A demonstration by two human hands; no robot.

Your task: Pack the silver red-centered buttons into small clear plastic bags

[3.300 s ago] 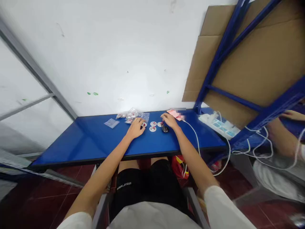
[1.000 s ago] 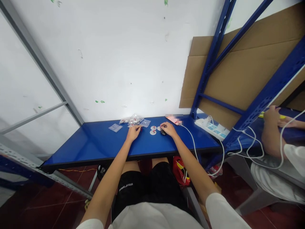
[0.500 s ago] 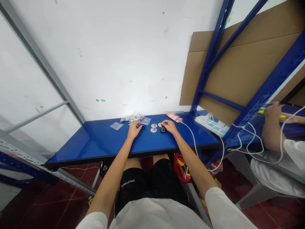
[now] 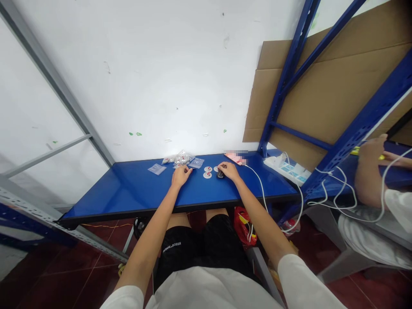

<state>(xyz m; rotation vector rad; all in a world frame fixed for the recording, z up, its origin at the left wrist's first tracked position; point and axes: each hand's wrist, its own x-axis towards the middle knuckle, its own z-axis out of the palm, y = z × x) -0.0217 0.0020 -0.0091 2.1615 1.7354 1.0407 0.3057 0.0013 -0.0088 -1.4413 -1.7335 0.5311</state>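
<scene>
My left hand hovers low over the blue table, thumb and fingertips pressed together. Anything in that pinch is too small to make out. Just behind it lie a heap of clear plastic bags with small contents and a flat clear bag. My right hand is closed at the fingertips around a small dark rounded object, whose kind I cannot tell. Beside those fingers lie white round stickers with a red and dark print, one partly covered by the hand.
Another clear bag lies at left. A phone with a white cable rests near the wall. A white power strip stands by the blue rack post. At far right, a co-worker's arm reaches over another blue table.
The fingers of my left hand have come together, where a gap showed before. My right hand stays in place. The co-worker's hand at right has shifted slightly.
</scene>
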